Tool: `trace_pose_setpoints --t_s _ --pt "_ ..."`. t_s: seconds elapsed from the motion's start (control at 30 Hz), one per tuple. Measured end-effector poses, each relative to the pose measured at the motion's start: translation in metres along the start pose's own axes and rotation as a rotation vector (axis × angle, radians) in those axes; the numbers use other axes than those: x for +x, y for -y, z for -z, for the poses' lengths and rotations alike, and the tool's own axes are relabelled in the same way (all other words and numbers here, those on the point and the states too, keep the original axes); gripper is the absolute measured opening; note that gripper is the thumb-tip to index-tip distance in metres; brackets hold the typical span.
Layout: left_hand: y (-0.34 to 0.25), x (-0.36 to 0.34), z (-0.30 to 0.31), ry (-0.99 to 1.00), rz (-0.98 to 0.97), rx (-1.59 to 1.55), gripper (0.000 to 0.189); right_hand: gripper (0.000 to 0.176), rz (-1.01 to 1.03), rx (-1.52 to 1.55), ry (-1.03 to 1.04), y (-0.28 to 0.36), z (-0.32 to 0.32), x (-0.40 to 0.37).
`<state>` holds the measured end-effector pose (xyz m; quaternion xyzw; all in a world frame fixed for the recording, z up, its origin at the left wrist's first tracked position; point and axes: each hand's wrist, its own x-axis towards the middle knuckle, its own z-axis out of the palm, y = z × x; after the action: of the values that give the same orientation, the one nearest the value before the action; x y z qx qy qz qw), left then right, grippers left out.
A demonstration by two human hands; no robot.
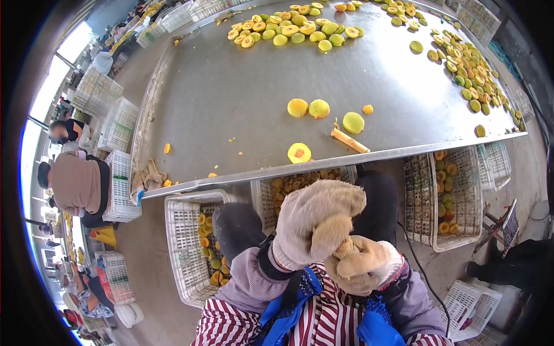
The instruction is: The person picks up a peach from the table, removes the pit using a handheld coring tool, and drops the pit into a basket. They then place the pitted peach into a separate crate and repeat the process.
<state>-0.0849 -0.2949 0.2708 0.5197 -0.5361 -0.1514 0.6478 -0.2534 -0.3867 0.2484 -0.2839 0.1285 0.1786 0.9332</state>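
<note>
Both my hands wear pale, stained cloth gloves and meet above my lap. My left hand [319,222] is bent over with its fingers pressed together, its thumb against the fingers of the other glove. Curled closed, my right hand [363,266] sits just below and touches it. Whatever is between them, if anything, is hidden. Beyond the hands, on the metal table [242,115], lie a wooden-handled tool [350,140], a cut fruit half [299,153] showing its centre, a green fruit [353,122] and two yellow fruit pieces [308,108].
Piles of halved yellow-green fruit [297,26] lie at the table's far side and right [470,69]. Below its near edge stand white crates of fruit, left [179,254], middle [262,202] and right [427,230]. A cable [424,262] runs at right. Other people [78,181] sit at left.
</note>
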Motion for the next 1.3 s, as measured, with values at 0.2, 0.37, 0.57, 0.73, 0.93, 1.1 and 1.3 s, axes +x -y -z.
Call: trace_pose_setpoints --t_s 0.2,0.37,0.57,0.73,0.93,1.1,1.3 --pt "-0.011 -0.006 -0.010 -0.120 0.588 -0.714 0.033 0.023 0.052 0.056 -0.032 -0.003 -0.002 0.006" --pt "0.024 -0.014 -0.009 -0.154 -0.014 -0.076 0.035 0.027 -0.014 0.325 0.219 -0.003 0.015 0.013" --pt "0.009 -0.003 -0.008 -0.143 0.393 -0.632 0.050 0.026 -0.120 0.018 0.242 0.005 0.000 0.024" --pt "0.024 -0.029 0.049 -0.592 0.694 -0.260 0.055 0.015 -0.124 -0.104 -0.170 0.027 -0.003 0.013" --pt "0.052 -0.066 0.150 0.081 0.255 1.877 0.029 0.019 0.004 -0.256 -0.354 0.026 -0.001 0.025" --pt "0.091 0.020 0.073 0.005 0.702 1.064 0.045 0.037 -0.018 -0.734 -0.431 0.020 -0.005 0.035" --pt "0.151 0.049 0.052 0.298 0.935 0.829 0.052 0.034 0.097 -0.782 -0.622 0.017 -0.004 0.020"
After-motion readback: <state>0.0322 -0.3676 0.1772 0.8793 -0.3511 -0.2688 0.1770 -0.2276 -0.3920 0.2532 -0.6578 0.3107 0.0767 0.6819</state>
